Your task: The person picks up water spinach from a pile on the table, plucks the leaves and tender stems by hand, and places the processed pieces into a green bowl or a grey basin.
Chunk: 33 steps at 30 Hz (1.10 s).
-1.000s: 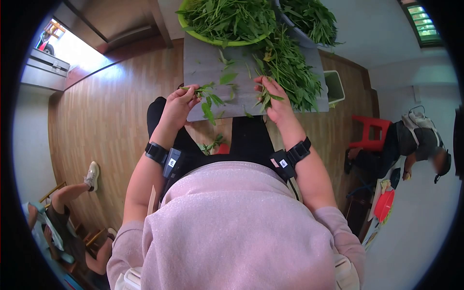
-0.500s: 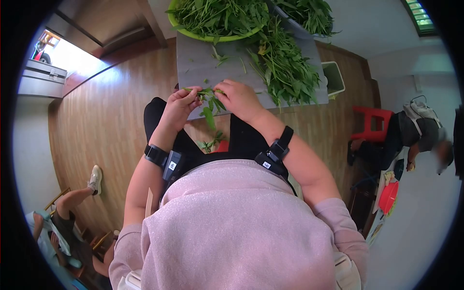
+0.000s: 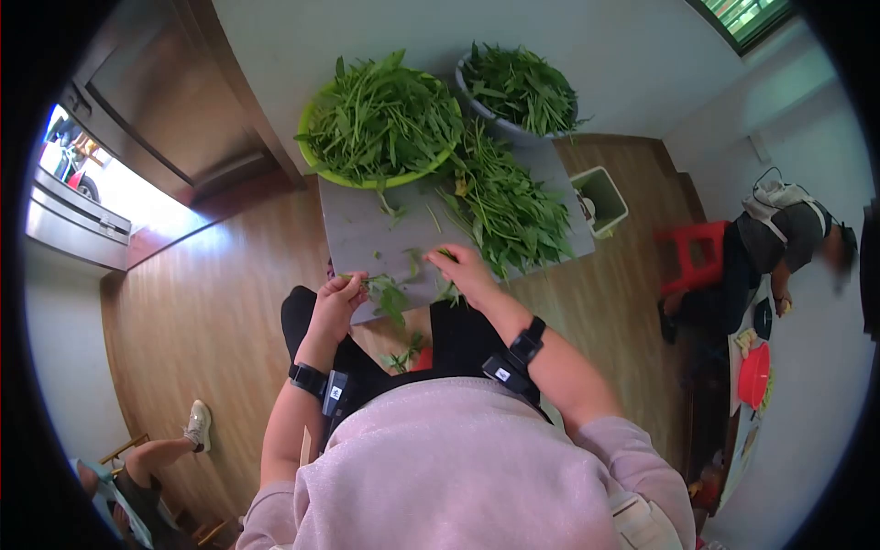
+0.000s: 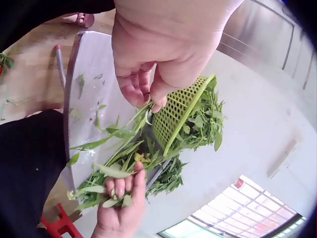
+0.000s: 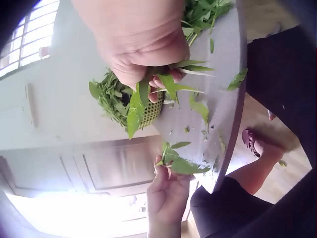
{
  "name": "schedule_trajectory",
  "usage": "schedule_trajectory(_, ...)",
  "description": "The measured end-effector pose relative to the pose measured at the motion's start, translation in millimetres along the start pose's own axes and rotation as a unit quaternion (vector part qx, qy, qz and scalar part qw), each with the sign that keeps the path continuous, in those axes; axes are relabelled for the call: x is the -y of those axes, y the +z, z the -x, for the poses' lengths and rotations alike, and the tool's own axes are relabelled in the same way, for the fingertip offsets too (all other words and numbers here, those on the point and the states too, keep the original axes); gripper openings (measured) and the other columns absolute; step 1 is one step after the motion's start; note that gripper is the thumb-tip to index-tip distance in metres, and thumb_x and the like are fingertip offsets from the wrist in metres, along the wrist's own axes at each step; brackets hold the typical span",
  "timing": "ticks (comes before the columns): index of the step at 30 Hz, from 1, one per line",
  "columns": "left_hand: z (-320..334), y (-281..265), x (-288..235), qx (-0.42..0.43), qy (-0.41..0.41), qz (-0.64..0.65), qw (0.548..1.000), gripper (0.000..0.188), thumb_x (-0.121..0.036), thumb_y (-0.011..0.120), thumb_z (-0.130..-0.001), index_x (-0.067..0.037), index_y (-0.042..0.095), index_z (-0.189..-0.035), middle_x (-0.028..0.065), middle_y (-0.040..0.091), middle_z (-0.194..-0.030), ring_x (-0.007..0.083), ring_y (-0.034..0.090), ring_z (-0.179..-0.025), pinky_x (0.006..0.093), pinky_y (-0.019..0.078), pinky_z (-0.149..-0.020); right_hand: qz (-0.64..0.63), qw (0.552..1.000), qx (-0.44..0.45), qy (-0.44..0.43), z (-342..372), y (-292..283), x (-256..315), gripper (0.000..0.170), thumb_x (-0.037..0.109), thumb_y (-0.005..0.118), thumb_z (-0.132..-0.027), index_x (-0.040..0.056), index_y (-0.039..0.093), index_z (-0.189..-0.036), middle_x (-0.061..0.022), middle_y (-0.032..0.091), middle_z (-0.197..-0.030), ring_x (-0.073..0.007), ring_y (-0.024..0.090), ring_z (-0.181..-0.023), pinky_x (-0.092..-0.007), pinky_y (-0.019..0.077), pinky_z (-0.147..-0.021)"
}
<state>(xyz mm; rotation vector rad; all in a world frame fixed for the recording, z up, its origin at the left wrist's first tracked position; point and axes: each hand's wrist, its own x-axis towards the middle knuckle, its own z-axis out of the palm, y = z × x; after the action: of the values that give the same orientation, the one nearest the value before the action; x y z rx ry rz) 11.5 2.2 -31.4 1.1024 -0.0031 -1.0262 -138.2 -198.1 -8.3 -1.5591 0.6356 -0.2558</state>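
My left hand [image 3: 337,301] pinches a leafy green sprig [image 3: 390,298] between thumb and fingers, above the front edge of the grey table [image 3: 353,220]. To its right, my right hand [image 3: 469,277] has curled fingers around several leaves and short stems [image 5: 139,104], with tips poking out past the fingers. A gap separates the two hands. Beyond them lies a pile of long leafy greens [image 3: 513,206] on the table's right half. A yellow-green perforated basket [image 4: 176,111] heaped with greens stands at the back left. Next to it is a grey-blue basin [image 3: 469,94], also heaped with greens.
Scattered leaf bits [image 5: 200,109] lie on the tabletop. A pale bin [image 3: 612,220] stands on the floor right of the table, and a red stool [image 3: 692,261] farther right near a seated person [image 3: 793,234]. Greens [image 3: 401,356] show on the floor between my legs.
My right hand came left to the sprig in my left hand, then drew back to the right with leaves in its fingers. The head view has tilted up, showing more of both containers.
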Motion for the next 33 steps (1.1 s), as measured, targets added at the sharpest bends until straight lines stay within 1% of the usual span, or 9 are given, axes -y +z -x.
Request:
schedule_trajectory(2, -9.5, -11.9, -6.8, -0.006, 0.001, -0.054, 0.999, 0.017, -0.012, 0.054, -0.092, 0.002, 0.062, -0.098, 0.0045, 0.059, -0.084, 0.0112, 0.053, -0.075, 0.0231, 0.0455, -0.07, -0.074, 0.992, 0.008, 0.102, 4.0, -12.9, -17.6, 0.018, 0.021, 0.058, -0.089, 0.0056, 0.067, -0.094, 0.0035, 0.059, -0.079, -0.0054, 0.043, -0.064, -0.0199, 0.0368, -0.06)
schedule_trajectory(9, -44.0, 70.0, -158.8, 0.026, 0.268, -0.284, 0.92, 0.016, -0.018, 0.064, -0.086, -0.004, 0.065, -0.093, -0.0007, 0.06, -0.075, 0.0052, 0.052, -0.068, 0.0194, 0.0411, -0.063, -0.164, 0.984, -0.002, 0.071, 30.9, -37.9, -28.1, 0.017, 0.016, 0.052, -0.092, 0.0033, 0.062, -0.095, 0.0001, 0.06, -0.081, -0.0082, 0.05, -0.073, -0.0212, 0.0391, -0.072)
schedule_trajectory(12, -83.4, 108.9, -216.1, 0.039, 0.257, -0.318, 0.912, 0.018, -0.018, 0.065, -0.086, -0.002, 0.065, -0.094, -0.0017, 0.061, -0.074, 0.005, 0.053, -0.069, 0.0192, 0.0422, -0.065, -0.188, 0.979, -0.027, 0.072, 36.8, -49.7, -31.7, 0.016, 0.016, 0.05, -0.094, 0.0033, 0.059, -0.095, -0.0015, 0.06, -0.079, -0.0088, 0.053, -0.076, -0.0208, 0.0397, -0.074)
schedule_trajectory(15, -137.5, 135.7, -230.2, 0.057, 0.32, -0.489, 0.809, 0.026, -0.018, 0.068, -0.082, 0.001, 0.062, -0.098, 0.0039, 0.062, -0.08, 0.0124, 0.057, -0.07, 0.0245, 0.0458, -0.068, -0.253, 0.959, -0.04, 0.125, 47.5, -64.4, -20.4, 0.017, 0.017, 0.049, -0.094, 0.0031, 0.059, -0.094, -0.0009, 0.059, -0.077, -0.0067, 0.052, -0.073, -0.0187, 0.0401, -0.072)
schedule_trajectory(17, -172.6, 128.5, -217.4, -0.041, 0.441, -0.695, 0.566, 0.037, -0.018, 0.07, -0.077, 0.002, 0.058, -0.105, 0.0128, 0.06, -0.09, 0.0225, 0.059, -0.076, 0.0321, 0.0481, -0.071, -0.26, 0.954, -0.073, 0.127, 51.5, -73.6, -22.0, 0.018, 0.019, 0.049, -0.095, 0.0035, 0.058, -0.094, 0.0005, 0.056, -0.073, -0.0055, 0.052, -0.069, -0.0179, 0.041, -0.068)
schedule_trajectory(20, -165.8, 136.2, -199.6, -0.065, 0.396, -0.66, 0.635, 0.041, -0.016, 0.069, -0.076, -0.004, 0.055, -0.113, 0.0156, 0.053, -0.106, 0.0271, 0.056, -0.084, 0.0349, 0.047, -0.075, -0.277, 0.947, -0.13, 0.095, 41.8, -90.1, -38.2, 0.018, 0.021, 0.049, -0.095, 0.0052, 0.058, -0.093, 0.0014, 0.051, -0.067, -0.0082, 0.05, -0.061, -0.022, 0.0417, -0.063)
schedule_trajectory(28, -126.4, 91.4, -157.1, -0.097, 0.514, -0.563, 0.64, 0.033, -0.007, 0.063, -0.08, -0.007, 0.057, -0.113, 0.0111, 0.052, -0.114, 0.022, 0.053, -0.083, 0.031, 0.0448, -0.073, -0.034, 0.966, -0.256, 0.007, -50.5, -177.7, 83.1, 0.019, 0.026, 0.056, -0.089, 0.0074, 0.055, -0.091, 0.0032, 0.043, -0.062, -0.0061, 0.041, -0.056, -0.0235, 0.0335, -0.051)
schedule_trajectory(32, -100.5, 31.1, -136.0, -0.136, 0.49, -0.587, 0.63, 0.03, -0.003, 0.06, -0.081, -0.007, 0.058, -0.111, 0.0084, 0.054, -0.112, 0.0175, 0.053, -0.082, 0.0271, 0.0409, -0.066, 0.138, 0.897, -0.353, -0.229, -127.4, -216.2, 149.8, 0.019, 0.021, 0.055, -0.088, 0.003, 0.056, -0.091, -0.0079, 0.052, -0.062, -0.0194, 0.051, -0.057, -0.0308, 0.0403, -0.055)
schedule_trajectory(33, -91.9, 13.7, -128.5, -0.161, 0.442, -0.575, 0.669, 0.03, -0.003, 0.059, -0.081, -0.007, 0.058, -0.11, 0.0075, 0.054, -0.112, 0.0159, 0.054, -0.08, 0.0265, 0.0404, -0.066, 0.171, 0.88, -0.362, -0.255, -143.0, -220.4, 165.9, 0.018, 0.02, 0.054, -0.088, 0.0022, 0.056, -0.091, -0.0122, 0.056, -0.07, -0.0253, 0.055, -0.064, -0.0342, 0.0426, -0.059)
